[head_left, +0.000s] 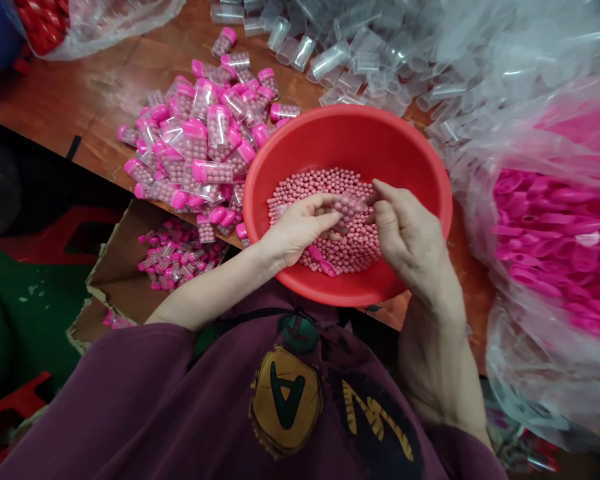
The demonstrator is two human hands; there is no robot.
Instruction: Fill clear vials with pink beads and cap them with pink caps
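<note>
My left hand (307, 223) is closed on a clear plastic tube (349, 208) filled with pink beads, held sideways over a red basin (347, 290). At the tube's right end is my right hand (405, 230), its thumb and fingers curled together; whatever they grip is hidden. Loose pink beads (325, 180) cover the bottom of the basin below both hands. Among them, under my left hand, lies a small bright pink plastic piece (323, 261), scoop-like in shape.
Filled tubes with pink caps (215, 127) are heaped left of the basin. More fill a cardboard box (123, 267) below the table edge. Clear tubes (330, 60) lie piled behind. To the right, a plastic bag (485, 200) holds pink parts (555, 247). Red pieces (43, 23) sit far left.
</note>
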